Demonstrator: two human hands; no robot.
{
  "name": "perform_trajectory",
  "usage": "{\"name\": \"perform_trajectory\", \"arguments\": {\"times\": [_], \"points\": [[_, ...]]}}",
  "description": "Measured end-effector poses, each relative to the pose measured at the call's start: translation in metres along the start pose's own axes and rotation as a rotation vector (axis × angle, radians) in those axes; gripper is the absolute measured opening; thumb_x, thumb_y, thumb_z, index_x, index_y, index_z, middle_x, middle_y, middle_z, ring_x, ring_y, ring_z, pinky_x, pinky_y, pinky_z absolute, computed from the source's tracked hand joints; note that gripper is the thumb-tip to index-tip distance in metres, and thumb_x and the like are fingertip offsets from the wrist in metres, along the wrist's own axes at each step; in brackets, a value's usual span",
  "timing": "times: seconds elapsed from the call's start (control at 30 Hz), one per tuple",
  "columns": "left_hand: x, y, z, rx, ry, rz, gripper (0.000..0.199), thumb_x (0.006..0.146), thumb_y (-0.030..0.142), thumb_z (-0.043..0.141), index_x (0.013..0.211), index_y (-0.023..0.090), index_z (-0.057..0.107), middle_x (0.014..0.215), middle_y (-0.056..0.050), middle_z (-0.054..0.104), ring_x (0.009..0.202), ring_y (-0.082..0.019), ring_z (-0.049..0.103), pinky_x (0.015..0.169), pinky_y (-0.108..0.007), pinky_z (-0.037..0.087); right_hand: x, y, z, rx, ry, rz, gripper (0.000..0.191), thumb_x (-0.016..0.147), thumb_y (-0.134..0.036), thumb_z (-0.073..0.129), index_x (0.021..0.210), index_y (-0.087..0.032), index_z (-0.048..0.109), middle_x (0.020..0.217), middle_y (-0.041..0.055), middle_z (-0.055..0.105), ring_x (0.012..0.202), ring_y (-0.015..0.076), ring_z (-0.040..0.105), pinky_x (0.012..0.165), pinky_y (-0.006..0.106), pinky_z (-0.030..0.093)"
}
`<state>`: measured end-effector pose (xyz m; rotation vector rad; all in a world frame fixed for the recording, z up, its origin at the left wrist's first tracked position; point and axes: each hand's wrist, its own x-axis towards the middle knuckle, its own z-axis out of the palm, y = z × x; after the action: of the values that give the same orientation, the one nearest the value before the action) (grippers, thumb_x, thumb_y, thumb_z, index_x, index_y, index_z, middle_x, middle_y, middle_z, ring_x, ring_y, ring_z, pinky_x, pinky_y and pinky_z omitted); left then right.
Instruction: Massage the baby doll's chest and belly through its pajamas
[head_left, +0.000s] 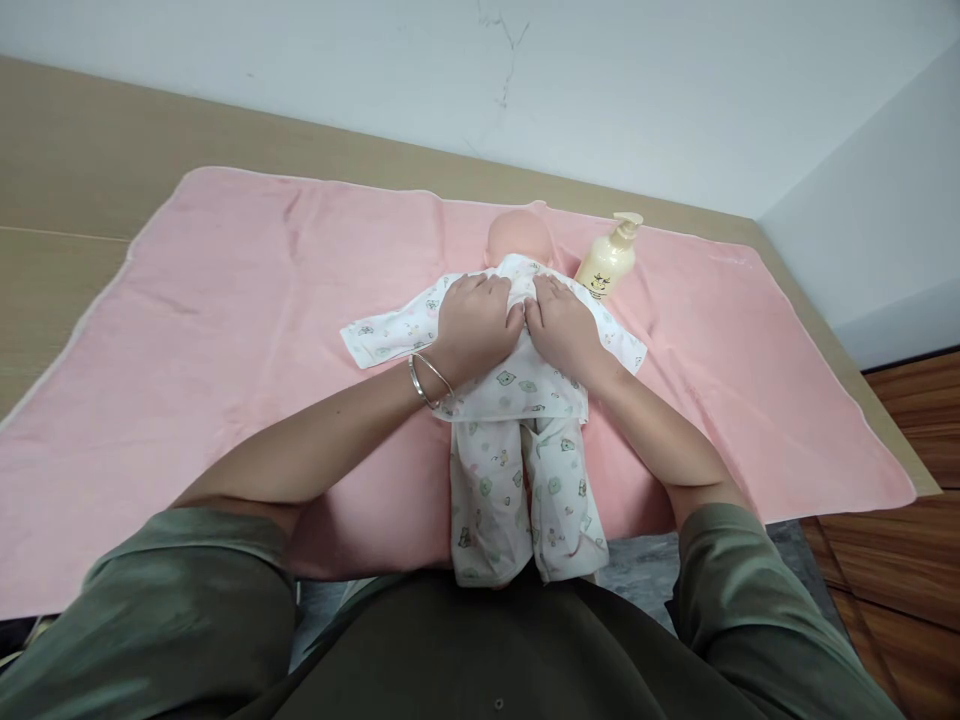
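A baby doll in a white printed top and trousers lies stretched out, its bare head toward the wall and no face showing. My left hand rests flat on the upper body of the doll, left of the middle. Beside it my right hand lies on the other half of the upper body, thumbs close together. Neither hand grips anything; the fingertips point toward the doll's head. A silver bangle circles my left wrist. The doll's sleeves spread out to both sides, and its trouser legs reach the table's near edge.
A pale yellow pump bottle stands right of the doll's head. Under everything spreads a pink blanket on a wooden table. A white wall rises behind, and a brown wooden panel is at the lower right.
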<state>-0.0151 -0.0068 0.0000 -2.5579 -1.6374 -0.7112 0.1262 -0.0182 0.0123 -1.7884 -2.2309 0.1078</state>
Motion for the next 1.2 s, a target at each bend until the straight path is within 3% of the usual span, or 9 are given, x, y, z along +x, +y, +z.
{"name": "perform_trajectory", "arguments": {"times": [0.13, 0.23, 0.43, 0.57, 0.87, 1.2], "points": [[0.01, -0.013, 0.013, -0.091, -0.037, 0.005, 0.049, 0.093, 0.028, 0.039, 0.13, 0.001, 0.059, 0.134, -0.024, 0.064, 0.13, -0.037, 0.057, 0.112, -0.053, 0.043, -0.015, -0.014, -0.003, -0.056, 0.02, -0.008, 0.051, 0.1, -0.019, 0.034, 0.142, 0.003, 0.052, 0.146, 0.0226, 0.058, 0.144, 0.0313, 0.049, 0.12, 0.046, 0.04], [0.009, -0.018, 0.026, -0.162, 0.011, 0.016, 0.056, 0.095, 0.032, 0.038, 0.142, 0.003, 0.05, 0.149, -0.022, 0.055, 0.143, -0.037, 0.045, 0.12, -0.057, 0.033, -0.013, -0.011, -0.002, -0.046, 0.018, -0.014, 0.049, 0.099, -0.019, 0.034, 0.139, -0.001, 0.056, 0.145, 0.021, 0.06, 0.142, 0.0296, 0.051, 0.119, 0.047, 0.042], [0.003, -0.017, 0.035, -0.195, 0.067, 0.008, 0.056, 0.096, 0.034, 0.038, 0.142, 0.006, 0.052, 0.148, -0.02, 0.056, 0.143, -0.036, 0.046, 0.123, -0.055, 0.032, 0.006, 0.008, 0.007, 0.052, -0.006, -0.049, 0.059, 0.097, -0.022, 0.033, 0.15, 0.002, 0.042, 0.159, 0.0195, 0.044, 0.152, 0.027, 0.036, 0.128, 0.047, 0.029], [0.005, -0.018, 0.035, -0.219, 0.083, 0.003, 0.055, 0.095, 0.034, 0.039, 0.142, 0.009, 0.053, 0.147, -0.018, 0.058, 0.143, -0.035, 0.047, 0.122, -0.055, 0.032, 0.008, 0.012, 0.013, 0.077, -0.009, -0.059, 0.061, 0.097, -0.026, 0.033, 0.151, 0.002, 0.04, 0.16, 0.0201, 0.042, 0.153, 0.0271, 0.034, 0.13, 0.047, 0.024], [0.004, -0.013, 0.03, -0.211, 0.045, -0.033, 0.056, 0.095, 0.032, 0.038, 0.142, 0.005, 0.052, 0.149, -0.022, 0.055, 0.145, -0.035, 0.044, 0.123, -0.054, 0.03, 0.007, 0.013, 0.015, 0.083, 0.017, -0.068, 0.06, 0.098, -0.029, 0.033, 0.151, -0.002, 0.041, 0.16, 0.0185, 0.043, 0.153, 0.0267, 0.035, 0.129, 0.048, 0.025], [-0.005, -0.006, 0.029, -0.151, 0.098, -0.013, 0.051, 0.098, 0.03, 0.034, 0.141, 0.009, 0.051, 0.147, -0.02, 0.056, 0.143, -0.036, 0.046, 0.12, -0.056, 0.034, 0.006, 0.013, 0.012, 0.087, 0.006, -0.078, 0.06, 0.098, -0.028, 0.034, 0.15, 0.0, 0.041, 0.16, 0.0198, 0.042, 0.153, 0.0276, 0.034, 0.129, 0.048, 0.025]]}}
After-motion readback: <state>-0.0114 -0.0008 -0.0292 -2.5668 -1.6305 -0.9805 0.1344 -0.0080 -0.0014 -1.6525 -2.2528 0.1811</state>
